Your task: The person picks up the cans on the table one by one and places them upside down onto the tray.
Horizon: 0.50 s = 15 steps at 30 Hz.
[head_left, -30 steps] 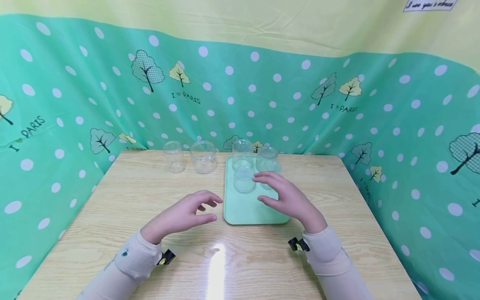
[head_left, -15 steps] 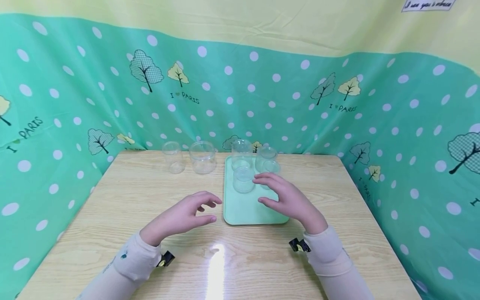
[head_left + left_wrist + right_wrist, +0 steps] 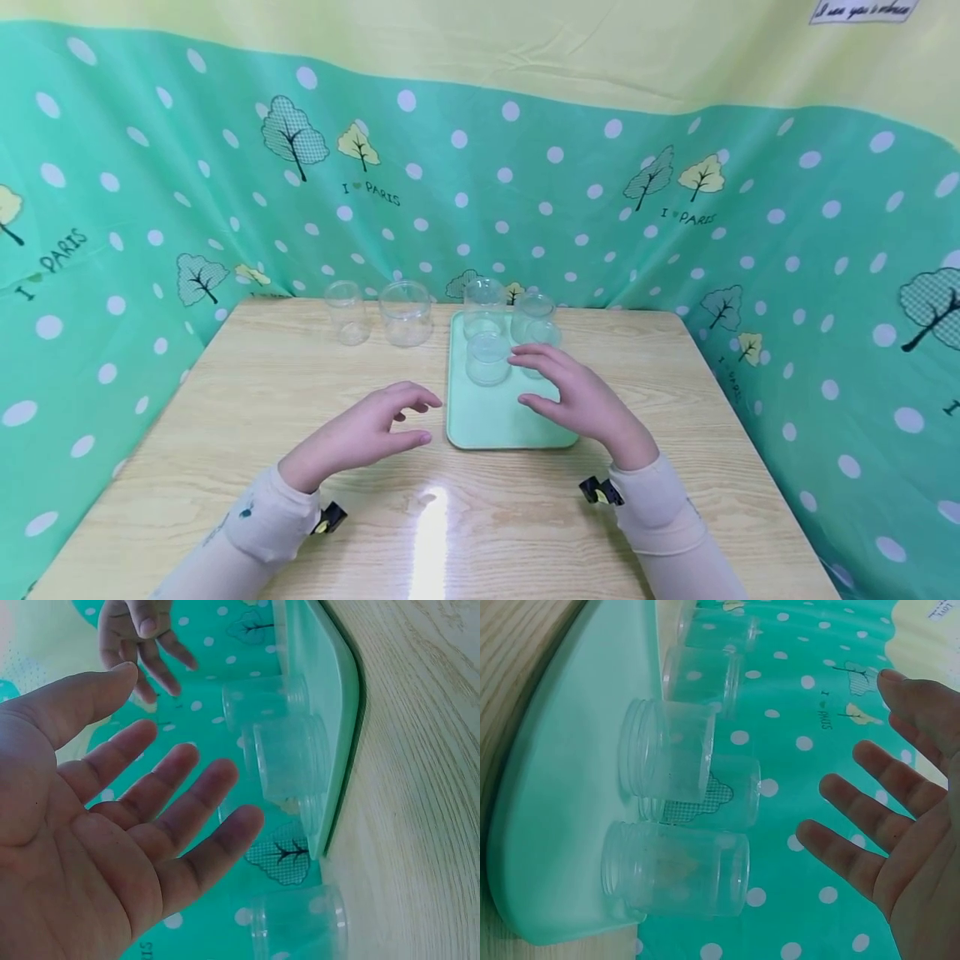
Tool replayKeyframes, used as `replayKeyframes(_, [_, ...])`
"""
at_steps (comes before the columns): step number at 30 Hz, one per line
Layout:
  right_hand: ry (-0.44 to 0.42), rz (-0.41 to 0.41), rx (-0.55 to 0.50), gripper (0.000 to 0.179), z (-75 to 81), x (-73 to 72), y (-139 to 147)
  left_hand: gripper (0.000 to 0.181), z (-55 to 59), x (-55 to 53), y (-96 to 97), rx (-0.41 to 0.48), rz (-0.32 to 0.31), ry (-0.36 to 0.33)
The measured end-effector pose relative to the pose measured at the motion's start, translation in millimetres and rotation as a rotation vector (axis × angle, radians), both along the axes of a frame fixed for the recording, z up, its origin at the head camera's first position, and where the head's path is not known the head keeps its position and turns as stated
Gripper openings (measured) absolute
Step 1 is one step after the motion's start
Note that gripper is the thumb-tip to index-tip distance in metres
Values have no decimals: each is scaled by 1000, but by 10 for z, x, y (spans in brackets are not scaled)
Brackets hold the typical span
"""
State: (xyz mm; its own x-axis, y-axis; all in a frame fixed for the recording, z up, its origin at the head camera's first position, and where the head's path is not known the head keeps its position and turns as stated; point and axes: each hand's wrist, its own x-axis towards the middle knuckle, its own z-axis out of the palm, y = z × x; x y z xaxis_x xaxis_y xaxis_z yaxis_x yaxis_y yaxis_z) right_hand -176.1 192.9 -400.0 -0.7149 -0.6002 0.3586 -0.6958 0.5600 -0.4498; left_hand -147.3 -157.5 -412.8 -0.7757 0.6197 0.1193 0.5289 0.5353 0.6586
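Note:
A pale green tray (image 3: pixel 510 421) lies on the table and bears several clear plastic jars. One short jar (image 3: pixel 487 365) is nearest the front on the left, a taller jar (image 3: pixel 484 300) behind it. Another jar (image 3: pixel 534 307) stands at the back right. In the right wrist view the threaded neck of a jar (image 3: pixel 671 746) faces down on the tray. My right hand (image 3: pixel 577 400) hovers over the tray's right side, fingers spread, partly hiding a jar (image 3: pixel 546 335). My left hand (image 3: pixel 367 429) is held above the table just left of the tray, fingers loosely bent, holding nothing.
Off the tray, a narrow clear jar (image 3: pixel 347 317) and a wider clear jar (image 3: pixel 407 317) stand at the back left of the wooden table (image 3: pixel 300 367). A green dotted curtain (image 3: pixel 480 183) encloses the back and both sides.

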Motion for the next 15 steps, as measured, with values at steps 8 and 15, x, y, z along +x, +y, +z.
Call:
replayKeyframes(8, [9, -5, -16, 56, 27, -2, 54, 41, 6, -36, -38, 2, 41, -31])
replayKeyframes(15, [19, 11, -24, 55, 37, -5, 69, 43, 19, -114, -44, -37, 34, -1])
